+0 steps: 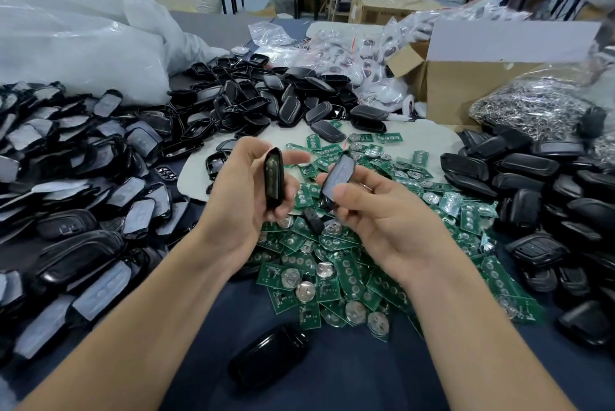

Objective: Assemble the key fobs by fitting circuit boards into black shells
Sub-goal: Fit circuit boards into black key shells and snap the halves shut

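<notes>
The upright black shell (274, 177) stands edge-on in the left hand (239, 197), its long axis near vertical and its narrow end up, pinched between the thumb and curled fingers. Just right of those fingertips, and apart from them, a second black shell (336, 174) tilts with its top end up and to the right. The right hand (382, 211) grips it, with the thumb pressed on its near face and the fingers curled behind. Below both sets of fingers lies a heap of green circuit boards (349, 271). Nearer the wrists, a lone black casing (269, 355) lies on the blue table (349, 377).
</notes>
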